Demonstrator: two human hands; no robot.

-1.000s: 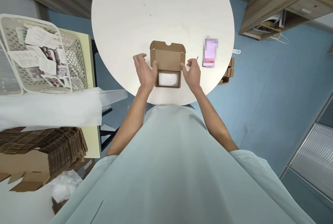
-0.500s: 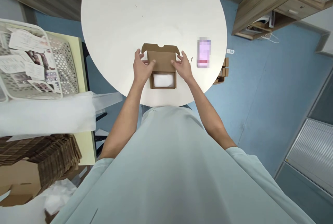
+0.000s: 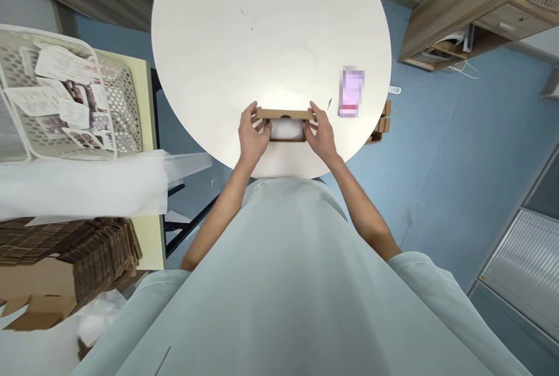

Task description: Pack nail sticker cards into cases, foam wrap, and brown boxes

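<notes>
A small brown cardboard box (image 3: 286,114) sits near the front edge of the round white table (image 3: 209,56), its lid partly folded over toward me. Inside lies a white wrapped item (image 3: 287,128), seen through the gap below the lid. My left hand (image 3: 254,138) grips the box's left end, fingers at the lid flap and thumb near the inner side. At the right end, my right hand (image 3: 321,135) holds lid and side in a matching grip. Which parts the fingertips press is partly hidden.
A blurred pink phone-like object (image 3: 350,94) lies on the table's right. To the left, a side table bears a white basket (image 3: 126,102) of labelled packets, a roll of white wrap (image 3: 82,185) and stacked flat cardboard (image 3: 105,256). Small brown boxes (image 3: 384,123) stand beyond the table's right edge.
The box lid has swung from standing open to a more closed angle over the box. Both hands moved with it, down toward the box's ends. The view has shifted slightly.
</notes>
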